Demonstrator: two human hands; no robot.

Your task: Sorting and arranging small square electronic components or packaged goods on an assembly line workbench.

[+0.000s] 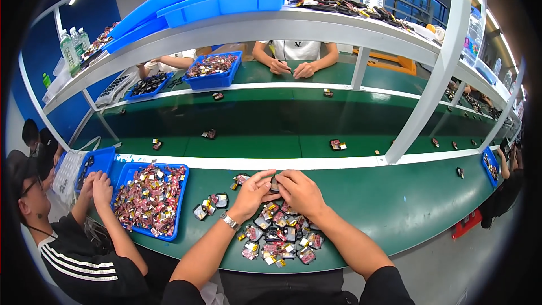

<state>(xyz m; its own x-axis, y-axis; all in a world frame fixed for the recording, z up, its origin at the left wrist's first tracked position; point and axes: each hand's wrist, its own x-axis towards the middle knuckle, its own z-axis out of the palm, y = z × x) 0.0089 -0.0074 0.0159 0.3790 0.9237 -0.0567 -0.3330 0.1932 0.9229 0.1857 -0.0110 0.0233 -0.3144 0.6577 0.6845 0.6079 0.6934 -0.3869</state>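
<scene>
Above a pile of small electronic modules (278,234) my two hands meet. Between their fingertips is a small dark casing (275,185), partly hidden by the fingers. My left hand (255,195), with a metal watch on its wrist, is closed on its left side. Fingers of my right hand (302,192) pinch it from the right. The piled modules have dark housings with silver, red and yellow parts. Left of my left forearm lies a smaller group of the same modules (210,206). Another module (240,180) sits just beyond my left hand.
A blue tray (184,189) of red circuit pieces stands left, beside a seated co-worker (79,231). Beyond a white rail (254,164), a green belt (254,127) carries scattered modules. A white shelf post (429,73) rises at right. Another person (296,56) works across.
</scene>
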